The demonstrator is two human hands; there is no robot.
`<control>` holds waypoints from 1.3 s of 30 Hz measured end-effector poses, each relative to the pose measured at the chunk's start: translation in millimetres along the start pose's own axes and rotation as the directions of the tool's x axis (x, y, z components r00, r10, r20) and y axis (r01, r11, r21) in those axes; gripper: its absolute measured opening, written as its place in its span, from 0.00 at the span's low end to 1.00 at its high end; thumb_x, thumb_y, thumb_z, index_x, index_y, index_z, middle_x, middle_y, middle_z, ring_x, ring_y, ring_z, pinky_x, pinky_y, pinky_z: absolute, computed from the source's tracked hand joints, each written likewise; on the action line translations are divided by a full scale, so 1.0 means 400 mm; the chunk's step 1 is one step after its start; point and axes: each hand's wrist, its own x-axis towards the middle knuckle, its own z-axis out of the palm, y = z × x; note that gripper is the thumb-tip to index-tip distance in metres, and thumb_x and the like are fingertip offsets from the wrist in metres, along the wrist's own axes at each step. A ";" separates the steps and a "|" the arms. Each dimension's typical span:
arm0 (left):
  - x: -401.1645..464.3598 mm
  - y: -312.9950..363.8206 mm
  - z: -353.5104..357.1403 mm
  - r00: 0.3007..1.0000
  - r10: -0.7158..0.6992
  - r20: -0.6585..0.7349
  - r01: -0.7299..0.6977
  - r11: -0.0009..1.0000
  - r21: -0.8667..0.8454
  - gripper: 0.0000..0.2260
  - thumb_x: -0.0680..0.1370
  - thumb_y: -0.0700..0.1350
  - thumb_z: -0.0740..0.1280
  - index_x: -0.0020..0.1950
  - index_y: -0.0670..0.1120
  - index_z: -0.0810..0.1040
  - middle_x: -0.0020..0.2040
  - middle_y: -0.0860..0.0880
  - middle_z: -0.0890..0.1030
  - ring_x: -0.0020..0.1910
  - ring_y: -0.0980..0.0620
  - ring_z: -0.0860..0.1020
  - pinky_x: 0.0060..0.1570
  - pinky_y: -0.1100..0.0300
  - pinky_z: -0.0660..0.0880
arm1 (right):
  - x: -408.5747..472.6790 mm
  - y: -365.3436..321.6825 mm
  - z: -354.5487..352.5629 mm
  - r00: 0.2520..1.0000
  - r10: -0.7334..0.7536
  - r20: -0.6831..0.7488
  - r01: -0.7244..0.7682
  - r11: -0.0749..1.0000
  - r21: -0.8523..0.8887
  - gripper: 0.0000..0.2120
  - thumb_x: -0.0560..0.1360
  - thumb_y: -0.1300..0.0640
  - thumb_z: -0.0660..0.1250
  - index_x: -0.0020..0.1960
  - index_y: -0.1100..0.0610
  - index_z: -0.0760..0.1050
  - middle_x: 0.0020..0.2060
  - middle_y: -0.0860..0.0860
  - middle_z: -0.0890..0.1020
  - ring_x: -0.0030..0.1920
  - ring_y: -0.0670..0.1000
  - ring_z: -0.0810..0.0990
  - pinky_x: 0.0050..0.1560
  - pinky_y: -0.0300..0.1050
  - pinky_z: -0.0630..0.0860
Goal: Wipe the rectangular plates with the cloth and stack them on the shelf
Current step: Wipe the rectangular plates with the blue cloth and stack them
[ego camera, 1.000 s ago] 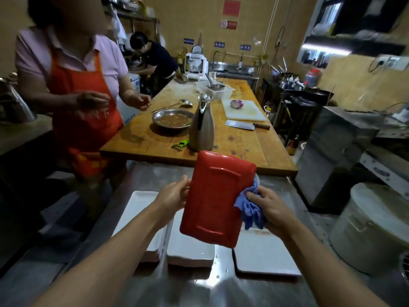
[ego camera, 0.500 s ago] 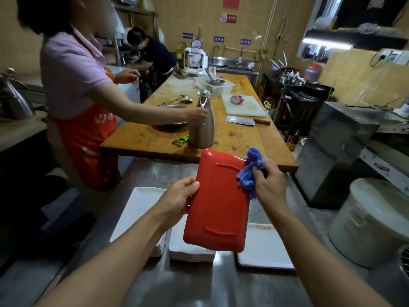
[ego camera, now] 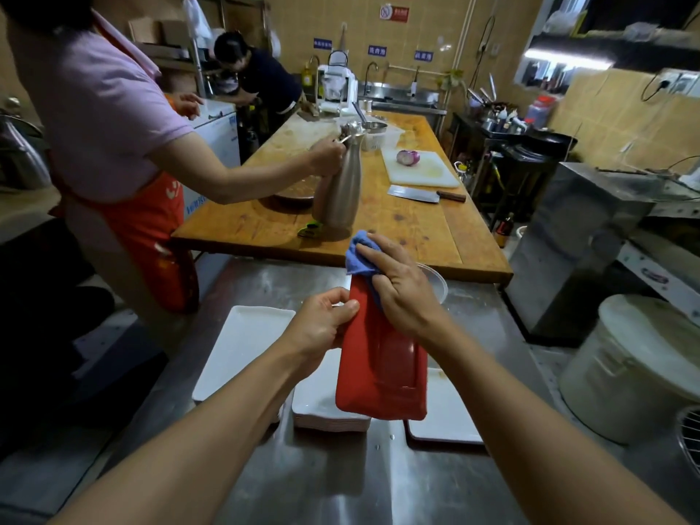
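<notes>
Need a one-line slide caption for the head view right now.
Left hand grips the upright red rectangular plate while the right hand presses a blue cloth over its top edge.

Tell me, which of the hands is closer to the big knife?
The right. The right hand presses the cloth at the red plate's top, below the knife on the wooden table. The left hand grips the plate's left edge, lower and farther left.

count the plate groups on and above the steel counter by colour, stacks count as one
red plate: 1, held on edge by the left hand, with the right hand pressing the blue cloth on it
white plates or stacks: 3, on the steel counter
total: 4
</notes>
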 end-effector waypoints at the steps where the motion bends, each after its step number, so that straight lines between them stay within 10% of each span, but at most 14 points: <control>1: 0.002 0.000 0.000 1.000 -0.003 -0.009 0.003 1.000 0.002 0.09 0.81 0.38 0.59 0.41 0.45 0.73 0.26 0.54 0.75 0.23 0.60 0.72 0.27 0.68 0.72 | -0.009 0.005 0.006 1.000 -0.006 0.006 0.005 1.000 0.016 0.22 0.76 0.69 0.58 0.68 0.61 0.69 0.72 0.53 0.64 0.73 0.50 0.59 0.69 0.30 0.48; 8: 0.007 -0.021 -0.005 0.998 -0.067 -0.008 0.066 0.992 -0.111 0.10 0.80 0.34 0.57 0.54 0.43 0.76 0.38 0.46 0.78 0.31 0.55 0.77 0.34 0.63 0.76 | -0.103 0.027 0.069 0.999 -0.019 0.029 0.015 0.994 0.109 0.18 0.79 0.65 0.60 0.68 0.56 0.71 0.71 0.48 0.65 0.72 0.45 0.60 0.73 0.36 0.54; 16: 0.036 -0.003 -0.008 0.943 -0.324 -0.077 0.264 0.869 -0.418 0.14 0.79 0.45 0.55 0.46 0.39 0.76 0.38 0.42 0.81 0.35 0.48 0.80 0.36 0.58 0.78 | -0.170 0.028 0.066 0.994 -0.039 0.100 0.034 0.998 0.049 0.18 0.76 0.67 0.61 0.65 0.58 0.74 0.70 0.50 0.66 0.69 0.43 0.60 0.69 0.28 0.52; 30: 0.075 -0.026 0.015 0.837 -0.434 -0.335 0.260 0.852 -0.454 0.10 0.83 0.46 0.57 0.56 0.42 0.72 0.46 0.40 0.79 0.45 0.44 0.78 0.42 0.50 0.74 | -0.289 0.067 0.108 0.966 -0.259 0.004 0.256 0.953 -0.162 0.14 0.75 0.62 0.65 0.59 0.57 0.79 0.66 0.53 0.74 0.70 0.54 0.68 0.68 0.50 0.67; 35: 0.071 -0.027 0.004 0.834 -0.427 -0.349 0.224 0.841 -0.493 0.10 0.83 0.46 0.57 0.46 0.44 0.73 0.39 0.46 0.78 0.31 0.52 0.79 0.46 0.50 0.76 | -0.296 0.102 0.073 0.986 -0.094 -0.139 0.088 0.995 -0.052 0.16 0.77 0.58 0.61 0.63 0.59 0.76 0.67 0.53 0.72 0.69 0.54 0.68 0.66 0.57 0.69; 39: 0.056 -0.036 -0.007 0.863 -0.372 -0.341 0.179 0.857 -0.483 0.08 0.82 0.45 0.57 0.47 0.46 0.74 0.39 0.47 0.78 0.36 0.53 0.77 0.38 0.54 0.76 | -0.293 0.109 0.044 0.973 0.102 -0.209 -0.074 0.987 0.140 0.18 0.76 0.59 0.58 0.65 0.54 0.73 0.68 0.45 0.67 0.69 0.42 0.65 0.70 0.44 0.65</control>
